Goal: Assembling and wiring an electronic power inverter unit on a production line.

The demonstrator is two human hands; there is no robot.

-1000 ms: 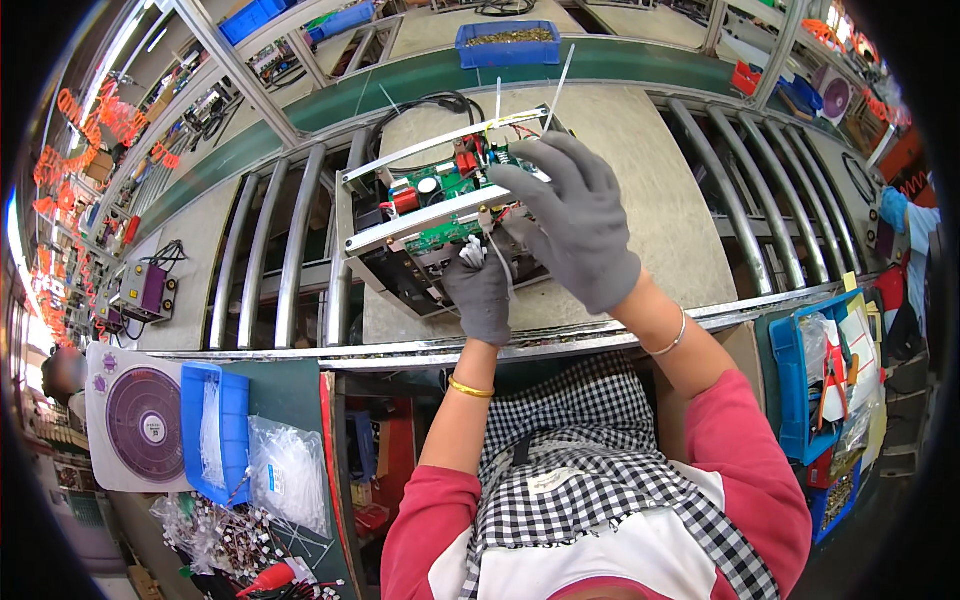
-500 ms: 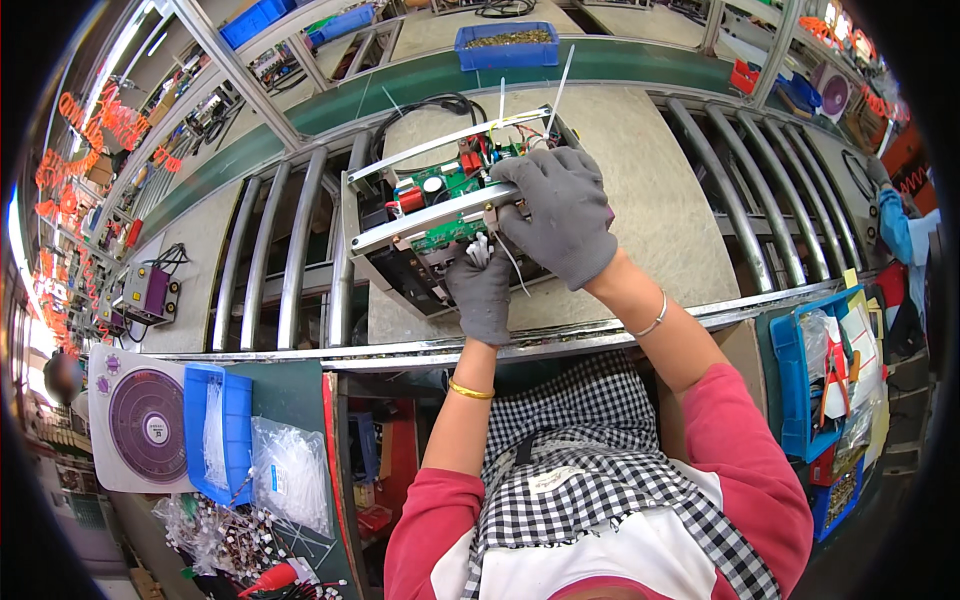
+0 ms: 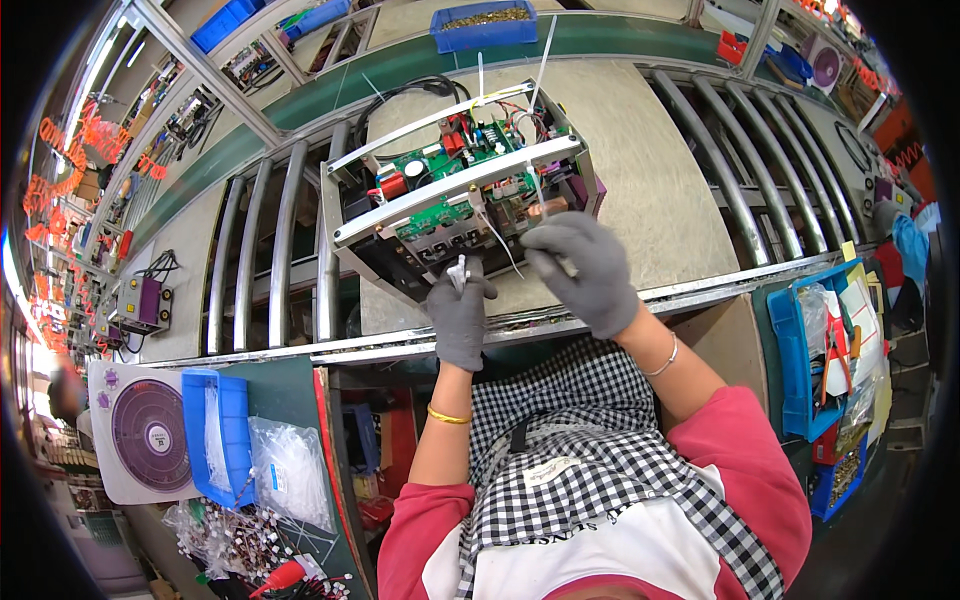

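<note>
An open-sided electronic unit (image 3: 460, 185) with a green circuit board, red and white parts and two pale metal bars stands on the board ahead of me. My left hand (image 3: 458, 318), in a grey glove, is closed round a small bundle of white cable ties (image 3: 459, 272) at the unit's near side. Just right of it, my gloved right hand (image 3: 588, 268) has its fingers pinched at the lower end of a white cable tie (image 3: 537, 188) that hangs from the near bar. Another cable tie (image 3: 497, 238) dangles loose from that bar, and two more stick up at the back.
Metal rollers (image 3: 735, 180) flank the board on both sides. A blue bin of small brass-coloured parts (image 3: 484, 38) sits beyond, on the green belt. At lower left are a fan (image 3: 150, 437), a blue tray (image 3: 232, 440) and a bag of cable ties (image 3: 290, 470). Tools fill a blue bin (image 3: 790, 350) at right.
My right hand has come off the near bar, down and toward me, to the hanging cable tie. My left hand has drawn back slightly with its bundle. The view has shifted a little.
</note>
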